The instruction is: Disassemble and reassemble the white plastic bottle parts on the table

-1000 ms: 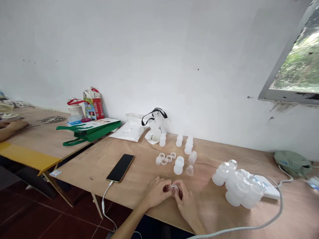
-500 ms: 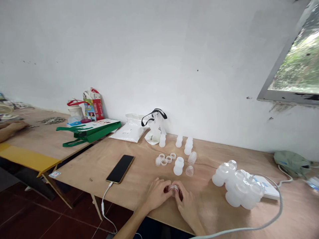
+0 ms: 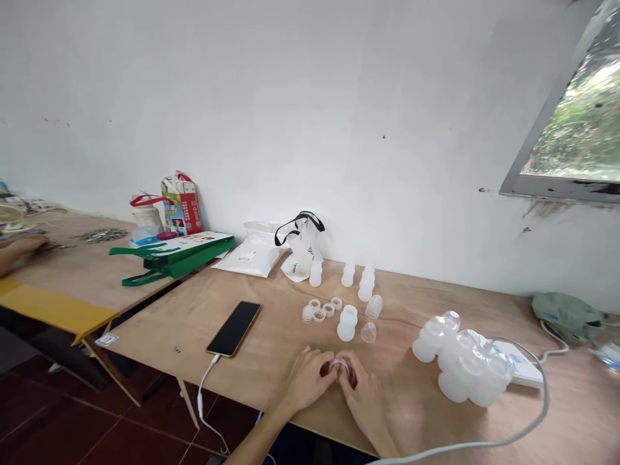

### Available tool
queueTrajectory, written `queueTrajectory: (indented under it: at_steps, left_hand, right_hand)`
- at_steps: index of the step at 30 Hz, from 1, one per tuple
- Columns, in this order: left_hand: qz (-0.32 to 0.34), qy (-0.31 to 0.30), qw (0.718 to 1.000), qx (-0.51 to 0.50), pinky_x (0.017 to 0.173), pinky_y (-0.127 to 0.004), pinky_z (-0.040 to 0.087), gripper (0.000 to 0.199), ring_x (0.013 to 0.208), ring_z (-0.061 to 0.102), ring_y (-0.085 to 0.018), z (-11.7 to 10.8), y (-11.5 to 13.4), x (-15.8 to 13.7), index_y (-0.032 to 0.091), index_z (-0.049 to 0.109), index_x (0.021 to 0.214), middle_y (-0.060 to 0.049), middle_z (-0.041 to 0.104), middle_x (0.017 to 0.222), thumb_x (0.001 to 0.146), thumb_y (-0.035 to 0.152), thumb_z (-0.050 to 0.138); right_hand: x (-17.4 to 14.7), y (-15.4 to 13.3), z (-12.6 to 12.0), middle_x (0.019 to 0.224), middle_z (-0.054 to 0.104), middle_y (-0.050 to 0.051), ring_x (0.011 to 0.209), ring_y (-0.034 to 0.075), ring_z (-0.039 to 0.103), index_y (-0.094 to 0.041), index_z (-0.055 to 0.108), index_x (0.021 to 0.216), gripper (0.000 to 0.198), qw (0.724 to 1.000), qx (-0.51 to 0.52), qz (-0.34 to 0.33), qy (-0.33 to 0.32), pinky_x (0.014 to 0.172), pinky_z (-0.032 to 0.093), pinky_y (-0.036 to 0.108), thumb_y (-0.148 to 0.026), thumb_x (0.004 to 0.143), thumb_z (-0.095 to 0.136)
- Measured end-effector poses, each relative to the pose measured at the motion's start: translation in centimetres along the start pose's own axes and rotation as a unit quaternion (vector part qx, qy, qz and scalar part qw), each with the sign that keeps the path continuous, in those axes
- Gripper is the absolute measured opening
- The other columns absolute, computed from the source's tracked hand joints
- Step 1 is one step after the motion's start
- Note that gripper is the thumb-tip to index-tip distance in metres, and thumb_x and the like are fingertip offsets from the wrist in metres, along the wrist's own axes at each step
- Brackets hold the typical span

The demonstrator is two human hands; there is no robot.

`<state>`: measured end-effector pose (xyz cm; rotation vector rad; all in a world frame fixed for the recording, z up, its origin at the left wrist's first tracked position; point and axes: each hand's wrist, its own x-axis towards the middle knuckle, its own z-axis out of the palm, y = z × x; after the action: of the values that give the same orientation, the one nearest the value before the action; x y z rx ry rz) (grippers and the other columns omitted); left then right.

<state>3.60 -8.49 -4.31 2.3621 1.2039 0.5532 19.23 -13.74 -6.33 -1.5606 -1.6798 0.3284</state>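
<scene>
Near the front edge of the table, a small translucent plastic ring [image 3: 340,363] is pinched between my two hands; its lower part is hidden by fingers. My left hand [image 3: 307,380] closes on it from the left with thumb and fingertips, and my right hand [image 3: 363,391] grips its right side. Beyond them stands a frosted plastic bottle [image 3: 347,324]. Loose plastic rings [image 3: 328,310] lie left of that bottle. On its right are a clear dome cap [image 3: 369,332] and a stack of similar caps [image 3: 374,307].
Several bottles [image 3: 462,365] are grouped at right beside a white box [image 3: 520,368] and a grey cable [image 3: 545,403]. More bottles [image 3: 367,284] stand near the wall. A charging phone [image 3: 234,328] lies left. A co-worker's hand [image 3: 24,247] is at the adjoining table.
The ring and my fingertips have shifted slightly to the right, both hands still gripping it. At far left the co-worker's hand has moved a little. The other things stay in place.
</scene>
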Motion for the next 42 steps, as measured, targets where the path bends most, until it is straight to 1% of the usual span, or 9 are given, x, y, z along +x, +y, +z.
queueTrajectory:
  at_steps: [5,13,21,26,30,33,36,38,42]
  left_hand:
    - [0.000,0.010,1.000,-0.022,0.077,-0.029,0.034,0.030,0.073,0.060,-0.017,0.0,-0.1,0.0,0.021,0.057,0.082,0.004,0.066,0.076,0.103,0.040,0.049]
    - [-0.001,0.001,1.000,0.004,0.078,-0.030,0.033,0.029,0.079,0.061,-0.019,-0.1,0.3,-0.2,0.022,0.060,0.081,0.002,0.066,0.078,0.102,0.039,0.051]
    - [-0.035,0.000,0.999,0.002,0.078,-0.031,0.033,0.030,0.078,0.061,-0.019,0.8,1.0,-0.2,0.021,0.058,0.075,0.002,0.066,0.075,0.099,0.038,0.056]
    - [-0.010,0.007,0.996,-0.086,0.077,-0.029,0.036,0.032,0.073,0.056,-0.016,0.3,1.0,-0.4,0.020,0.057,0.078,0.003,0.063,0.074,0.102,0.040,0.048]
    - [0.016,-0.004,0.973,-0.229,0.079,-0.025,0.043,0.026,0.085,0.058,-0.016,-0.2,1.0,-0.6,0.022,0.059,0.099,0.001,0.065,0.089,0.102,0.045,0.049]
    - [-0.011,0.019,0.957,-0.291,0.083,-0.026,0.047,0.026,0.092,0.060,-0.016,0.5,0.5,-0.3,0.022,0.054,0.115,-0.002,0.064,0.107,0.100,0.044,0.052]
    - [-0.069,0.082,0.953,-0.284,0.092,-0.032,0.048,0.035,0.101,0.061,-0.020,1.8,-0.2,0.7,0.021,0.046,0.126,-0.009,0.060,0.125,0.096,0.037,0.055]
    - [-0.083,0.125,0.951,-0.271,0.100,-0.038,0.047,0.047,0.115,0.058,-0.024,2.4,-0.3,1.8,0.019,0.040,0.135,-0.014,0.054,0.136,0.093,0.031,0.058]
    - [-0.034,0.190,0.955,-0.224,0.117,-0.045,0.034,0.072,0.142,0.040,-0.029,2.5,0.7,4.8,0.018,0.031,0.147,-0.017,0.042,0.151,0.084,0.022,0.065]
  right_hand:
    - [0.1,0.1,0.0,0.090,0.079,-0.002,0.073,0.021,0.074,-0.030,0.065,0.111,0.031,0.999,0.036,0.036,0.012,0.067,0.051,0.028,-0.048,0.099,0.043]
    - [0.0,-0.2,-0.3,0.078,0.075,-0.003,0.065,0.019,0.070,-0.030,0.065,0.094,0.029,1.000,-0.006,-0.008,0.018,0.061,0.044,0.026,-0.038,0.102,0.039]
    - [-0.1,0.4,0.0,0.065,0.068,-0.005,0.057,0.018,0.065,-0.029,0.060,0.083,0.019,0.998,-0.054,0.003,0.024,0.055,0.035,0.026,-0.027,0.093,0.044]
    - [0.0,0.8,0.0,0.066,0.069,-0.004,0.058,0.020,0.066,-0.029,0.062,0.087,0.020,0.999,0.003,0.029,0.043,0.058,0.041,0.027,-0.041,0.095,0.049]
    - [0.1,0.8,-0.4,0.080,0.076,0.001,0.065,0.022,0.069,-0.028,0.065,0.098,0.031,0.993,0.071,0.050,0.084,0.063,0.049,0.030,-0.052,0.097,0.046]
    - [0.2,0.6,-0.8,0.089,0.077,0.005,0.071,0.023,0.070,-0.025,0.064,0.106,0.035,0.981,0.110,0.077,0.140,0.067,0.053,0.031,-0.053,0.096,0.046]
    - [0.2,0.3,-1.0,0.104,0.078,0.008,0.079,0.022,0.073,-0.023,0.062,0.114,0.035,0.975,0.142,0.063,0.157,0.069,0.055,0.031,-0.049,0.095,0.049]
    - [0.1,0.0,-0.9,0.106,0.078,0.008,0.082,0.022,0.074,-0.023,0.061,0.115,0.034,0.974,0.155,0.049,0.160,0.069,0.056,0.030,-0.048,0.095,0.050]
    - [-0.1,-0.3,-0.8,0.093,0.078,0.006,0.073,0.021,0.071,-0.023,0.063,0.107,0.033,0.972,0.145,0.048,0.179,0.067,0.055,0.030,-0.052,0.096,0.050]
